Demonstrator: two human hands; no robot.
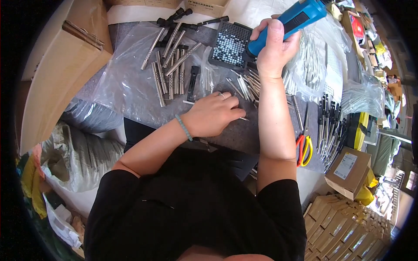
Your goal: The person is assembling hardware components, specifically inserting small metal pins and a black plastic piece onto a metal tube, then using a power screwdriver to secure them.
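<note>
The right hand (pixel 274 48) is gripping a blue electric screwdriver (pixel 291 22) firmly around its body, its tip hanging just over the black screw tray (pixel 230 43) full of small silvery screws. The left hand (pixel 212 114) is resting palm down on the grey table (pixel 244 132), fingers curled over a thin metal rod (pixel 242 118) and pinning it beside the loose pile of metal rods (pixel 244 85). Judging by this, the person is picking up a screw; keeping the driver upright and the rod pressed flat should be helping the bit seat cleanly.
</note>
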